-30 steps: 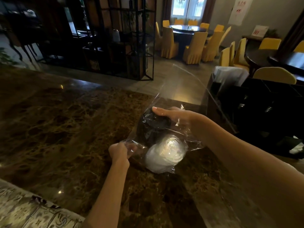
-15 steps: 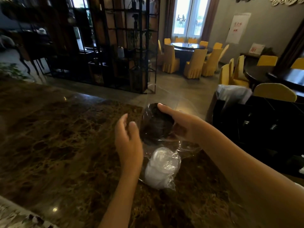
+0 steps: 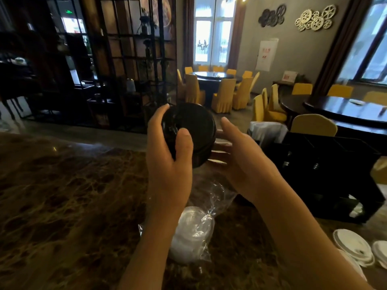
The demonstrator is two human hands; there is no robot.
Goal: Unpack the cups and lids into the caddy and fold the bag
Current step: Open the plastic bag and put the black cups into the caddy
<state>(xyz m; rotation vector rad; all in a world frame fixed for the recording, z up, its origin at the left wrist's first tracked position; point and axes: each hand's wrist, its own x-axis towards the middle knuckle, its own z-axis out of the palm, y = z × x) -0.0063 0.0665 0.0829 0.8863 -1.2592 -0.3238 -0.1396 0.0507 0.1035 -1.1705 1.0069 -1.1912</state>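
My left hand (image 3: 167, 162) grips a stack of black lids (image 3: 191, 132) held up above the counter, thumb across its face and fingers around its left rim. My right hand (image 3: 236, 155) is beside the stack on its right, fingers straight and relaxed, touching the stack's lower right side. Below them a clear plastic bag (image 3: 209, 204) lies on the marble counter with a stack of clear lids (image 3: 190, 233) still inside it. A black caddy (image 3: 326, 168) with compartments stands on the counter to the right.
White lids (image 3: 354, 246) lie on the counter at the lower right. The brown marble counter (image 3: 69, 206) stretches left. Beyond it are a black metal shelf (image 3: 129, 65) and dining tables with yellow chairs (image 3: 224, 95).
The black lids have come out of the bag and risen. My left hand went from pinching the bag to gripping the lids. My right hand has let go of them and opened.
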